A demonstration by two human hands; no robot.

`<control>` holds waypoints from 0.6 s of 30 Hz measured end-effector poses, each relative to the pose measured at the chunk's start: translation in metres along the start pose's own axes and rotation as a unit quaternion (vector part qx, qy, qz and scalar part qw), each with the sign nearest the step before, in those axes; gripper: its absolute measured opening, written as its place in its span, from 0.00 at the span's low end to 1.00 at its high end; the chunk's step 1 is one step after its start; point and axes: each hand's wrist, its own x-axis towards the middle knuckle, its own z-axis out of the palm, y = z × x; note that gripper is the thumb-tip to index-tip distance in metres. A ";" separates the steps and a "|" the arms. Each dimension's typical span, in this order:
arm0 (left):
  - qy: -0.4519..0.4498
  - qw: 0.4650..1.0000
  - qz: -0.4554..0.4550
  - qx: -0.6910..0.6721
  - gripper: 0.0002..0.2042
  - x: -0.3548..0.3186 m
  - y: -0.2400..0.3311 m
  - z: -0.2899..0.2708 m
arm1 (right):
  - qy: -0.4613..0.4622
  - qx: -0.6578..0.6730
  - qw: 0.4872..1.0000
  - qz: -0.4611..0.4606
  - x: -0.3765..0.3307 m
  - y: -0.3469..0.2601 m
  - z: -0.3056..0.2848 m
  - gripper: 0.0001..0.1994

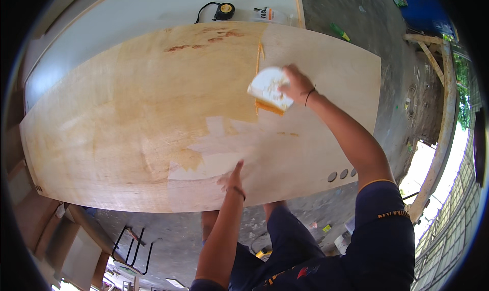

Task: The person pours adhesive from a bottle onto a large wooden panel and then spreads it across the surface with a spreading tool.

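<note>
My right hand (297, 84) grips a white, round-backed plastic spreader (266, 81), smeared with amber paste. A thick bead of amber paste (270, 106) lies along its straight lower edge, at the wooden panel (326, 77). A thin amber streak (260, 50) runs up the panel beyond the spreader. Left of there the panel looks darker and coated, with a ragged border against the paler wood. Over the pale part near the front edge, my left hand (232, 180) has its fingers apart and holds nothing; whether it touches the wood I cannot tell.
Behind the panel, a tape measure (224, 11) and a clear plastic bag (275, 15) lie on a pale sheet. Dark round spots (332, 177) mark the panel's near right corner. A blue container (425, 11) stands far right; a stool with black legs (133, 250) is at lower left.
</note>
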 end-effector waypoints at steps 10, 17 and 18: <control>0.045 0.985 -0.135 0.095 0.65 -0.056 0.083 0.044 | -0.040 -0.087 0.986 -0.138 -0.064 -0.041 0.007 0.09; 0.053 0.976 -0.154 0.144 0.76 -0.051 0.084 0.037 | 0.111 -0.116 0.986 -0.050 0.065 -0.015 -0.016 0.19; 0.048 0.974 -0.159 0.154 0.77 -0.052 0.085 0.040 | 0.127 -0.124 0.984 -0.032 0.086 -0.006 -0.020 0.19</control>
